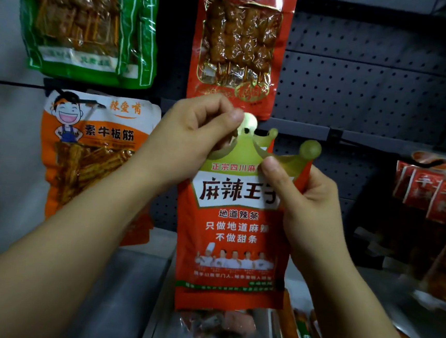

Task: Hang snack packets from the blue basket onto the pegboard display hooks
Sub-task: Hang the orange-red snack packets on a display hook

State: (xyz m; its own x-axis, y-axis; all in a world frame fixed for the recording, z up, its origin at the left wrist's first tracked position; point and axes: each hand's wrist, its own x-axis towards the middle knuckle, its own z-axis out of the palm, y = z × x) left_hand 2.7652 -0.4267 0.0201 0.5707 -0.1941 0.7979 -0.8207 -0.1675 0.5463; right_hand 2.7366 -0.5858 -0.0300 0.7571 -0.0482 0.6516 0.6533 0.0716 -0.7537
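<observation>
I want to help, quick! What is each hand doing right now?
Left hand: pinching the top of the red snack packet, by its hang hole.
Right hand: gripping the same packet's right edge, thumb on the front.

1. You have two hands in view: your left hand and your right hand.
2. Together they hold one red packet with a green crown-shaped top.
3. Three packets hang on the pegboard: one green packet at upper left, one red skewer packet at top centre, and one orange packet with a cartoon figure at left.
4. At the right edge you see one cluster of dark red packets; how many it contains cannot be told.
5. More packets lie below, too blurred and hidden to count.
</observation>
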